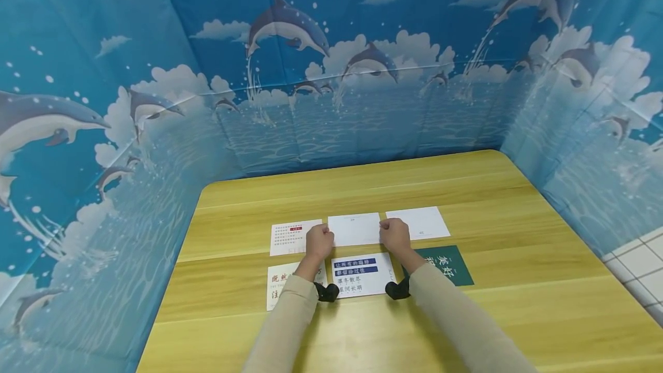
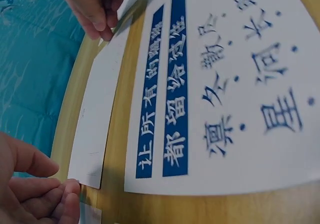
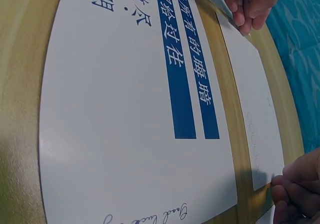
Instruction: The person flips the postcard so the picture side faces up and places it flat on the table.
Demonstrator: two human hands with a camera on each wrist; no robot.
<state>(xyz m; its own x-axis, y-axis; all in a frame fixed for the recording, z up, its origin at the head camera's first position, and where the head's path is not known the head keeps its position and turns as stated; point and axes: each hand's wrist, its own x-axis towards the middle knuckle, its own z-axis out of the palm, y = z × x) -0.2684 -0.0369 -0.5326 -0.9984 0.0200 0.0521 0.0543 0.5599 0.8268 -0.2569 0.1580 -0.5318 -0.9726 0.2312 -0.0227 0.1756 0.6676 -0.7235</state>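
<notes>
In the head view a blank-looking white card (image 1: 354, 230) with small faint print lies in the middle of the back row. My left hand (image 1: 319, 242) has its curled fingers at the card's left edge. At its right edge my right hand (image 1: 395, 236) pinches the corner between thumb and fingers; this shows in the right wrist view, where the right hand (image 3: 299, 189) is at the lower right. In the left wrist view the left hand (image 2: 40, 186) has its fingertips at the near corner. Just in front lies a card with blue-banded Chinese lettering (image 1: 362, 275).
Left of the hands lie a card with red-brown text (image 1: 290, 238) and a cream card (image 1: 277, 286), partly under the left forearm. To the right are another white card (image 1: 422, 222) and a green card (image 1: 450, 263). A dolphin-printed curtain (image 1: 331, 120) borders the wooden table (image 1: 248, 338).
</notes>
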